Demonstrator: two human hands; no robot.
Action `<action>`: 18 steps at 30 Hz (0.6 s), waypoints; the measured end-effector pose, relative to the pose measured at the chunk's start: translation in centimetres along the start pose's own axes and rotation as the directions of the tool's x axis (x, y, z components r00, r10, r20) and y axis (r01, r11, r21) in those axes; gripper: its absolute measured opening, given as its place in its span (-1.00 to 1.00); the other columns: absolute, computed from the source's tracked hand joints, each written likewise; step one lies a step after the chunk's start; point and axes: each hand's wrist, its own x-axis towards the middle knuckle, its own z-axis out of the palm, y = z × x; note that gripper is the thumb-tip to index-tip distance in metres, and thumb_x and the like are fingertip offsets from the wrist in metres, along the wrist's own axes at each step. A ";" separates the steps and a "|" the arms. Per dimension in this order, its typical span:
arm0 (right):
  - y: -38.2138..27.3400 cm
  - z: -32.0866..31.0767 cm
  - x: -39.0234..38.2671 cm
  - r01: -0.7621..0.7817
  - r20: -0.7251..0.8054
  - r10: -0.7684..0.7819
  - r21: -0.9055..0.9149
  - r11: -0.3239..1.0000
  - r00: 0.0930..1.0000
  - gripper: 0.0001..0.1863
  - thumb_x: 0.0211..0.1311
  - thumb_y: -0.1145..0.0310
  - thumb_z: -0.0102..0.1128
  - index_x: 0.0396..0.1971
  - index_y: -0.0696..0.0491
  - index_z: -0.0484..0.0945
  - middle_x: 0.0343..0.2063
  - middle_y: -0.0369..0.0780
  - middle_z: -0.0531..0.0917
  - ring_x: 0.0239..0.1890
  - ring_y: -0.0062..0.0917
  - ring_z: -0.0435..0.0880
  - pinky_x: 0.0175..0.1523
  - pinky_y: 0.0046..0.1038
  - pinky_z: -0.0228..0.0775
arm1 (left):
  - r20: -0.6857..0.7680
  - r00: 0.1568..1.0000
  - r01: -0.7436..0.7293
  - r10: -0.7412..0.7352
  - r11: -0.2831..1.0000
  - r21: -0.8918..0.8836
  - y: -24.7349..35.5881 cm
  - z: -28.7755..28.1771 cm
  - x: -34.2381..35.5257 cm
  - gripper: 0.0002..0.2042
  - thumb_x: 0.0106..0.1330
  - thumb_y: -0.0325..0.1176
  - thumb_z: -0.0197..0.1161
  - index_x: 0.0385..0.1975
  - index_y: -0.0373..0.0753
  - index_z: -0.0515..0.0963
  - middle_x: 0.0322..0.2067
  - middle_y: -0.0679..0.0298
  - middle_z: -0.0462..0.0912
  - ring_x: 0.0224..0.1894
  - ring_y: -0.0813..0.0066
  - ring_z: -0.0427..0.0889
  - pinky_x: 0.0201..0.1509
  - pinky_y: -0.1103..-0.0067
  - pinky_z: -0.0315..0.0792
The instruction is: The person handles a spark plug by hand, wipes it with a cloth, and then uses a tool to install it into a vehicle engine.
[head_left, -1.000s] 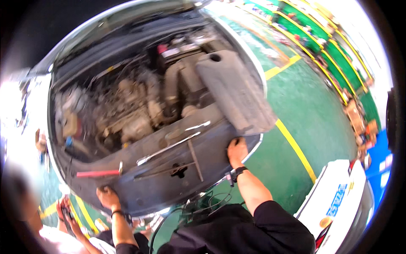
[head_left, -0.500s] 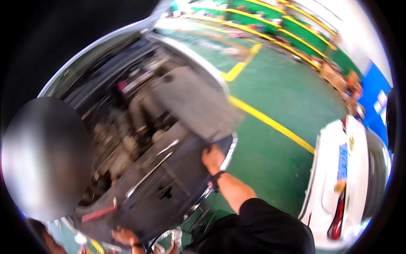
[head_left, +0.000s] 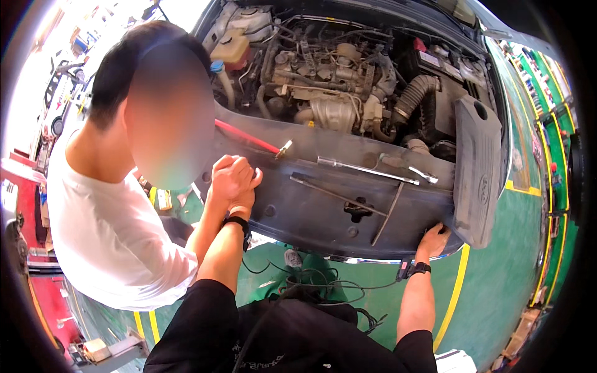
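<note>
Car repair workshop

An opened car [head_left: 298, 214] exposes its engine [head_left: 329, 84], with a silver bar tool [head_left: 367, 170] and a red-handled tool [head_left: 249, 136] lying across its front. Yellow lines [head_left: 457, 283] mark the green floor [head_left: 491, 273]; racks [head_left: 561, 158] at the far right, poorly seen, seem stocked.

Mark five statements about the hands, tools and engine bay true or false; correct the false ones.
1. The right hand rests on the black front panel. True.
2. The right hand grips the red-handled hammer. False: the hammer lies on the panel, apart from that hand.
3. The left hand overlaps a co-worker's hand in this view. True.
4. The washer filler cap is red. False: it is blue.
5. The plastic engine cover lies right of the ribbed intake hose. True.
</note>
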 end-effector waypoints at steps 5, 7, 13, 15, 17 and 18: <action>0.1 0.0 0.8 -0.002 -0.004 0.002 0.008 1.000 1.000 -0.53 0.32 0.05 0.02 0.02 0.11 0.54 -0.03 -0.01 0.65 -0.05 -0.03 0.62 0.01 -0.10 0.42 | -0.444 0.896 0.165 -0.010 0.936 0.311 2.7 0.6 -0.3 -0.84 0.22 -0.30 0.08 -0.32 -0.24 0.47 -0.22 0.04 0.55 -0.07 0.02 0.52 0.00 0.21 0.41; 0.5 0.3 1.0 0.011 -0.022 -0.011 -0.001 1.000 1.000 -0.51 0.33 0.04 0.01 0.04 0.11 0.54 -0.03 -0.01 0.65 -0.05 -0.03 0.62 0.00 -0.09 0.42 | -0.445 0.896 0.145 -0.009 0.951 0.274 2.8 0.8 -0.3 -0.84 0.23 -0.33 0.09 -0.30 -0.28 0.44 -0.25 0.00 0.51 -0.11 -0.04 0.51 -0.01 0.15 0.40; 0.0 0.3 0.5 -0.038 0.007 0.039 -0.026 0.999 0.999 -0.50 0.33 -0.06 -0.04 -0.01 0.04 0.57 -0.05 -0.07 0.69 -0.05 -0.05 0.64 0.03 -0.10 0.41 | -0.469 0.883 0.149 0.025 0.932 0.331 1.8 1.1 0.0 -0.86 0.22 -0.33 0.10 -0.31 -0.25 0.45 -0.27 0.06 0.51 -0.14 0.03 0.52 -0.04 0.22 0.43; -0.1 0.3 0.6 -0.019 0.001 0.019 -0.025 1.000 1.000 -0.50 0.33 -0.06 -0.03 -0.02 0.04 0.57 -0.06 -0.07 0.69 -0.05 -0.04 0.64 0.03 -0.09 0.41 | -0.397 0.845 0.239 0.358 0.412 0.879 -1.5 2.1 0.1 -0.88 0.19 -0.36 0.11 -0.33 -0.22 0.45 -0.31 0.11 0.49 -0.17 0.14 0.52 -0.10 0.31 0.44; 0.7 0.7 0.9 0.000 -0.014 -0.001 -0.034 0.999 1.000 -0.51 0.33 -0.05 -0.03 -0.04 0.06 0.56 -0.08 -0.06 0.69 -0.05 -0.04 0.63 0.02 -0.10 0.40 | 0.143 0.779 0.255 0.611 -0.516 0.817 -4.0 1.8 1.0 -0.93 0.21 -0.36 0.12 -0.37 -0.18 0.45 -0.38 0.22 0.46 -0.22 0.26 0.48 -0.17 0.41 0.43; 1.7 0.9 1.0 -0.015 -0.021 0.014 -0.036 0.999 1.000 -0.51 0.34 -0.04 -0.02 -0.04 0.06 0.56 -0.08 -0.06 0.69 -0.06 -0.04 0.63 0.01 -0.10 0.40 | 0.418 0.636 0.304 0.649 -0.708 0.637 -0.9 -0.8 1.9 -0.94 0.23 -0.35 0.13 -0.38 -0.14 0.46 -0.42 0.29 0.43 -0.24 0.34 0.46 -0.21 0.46 0.42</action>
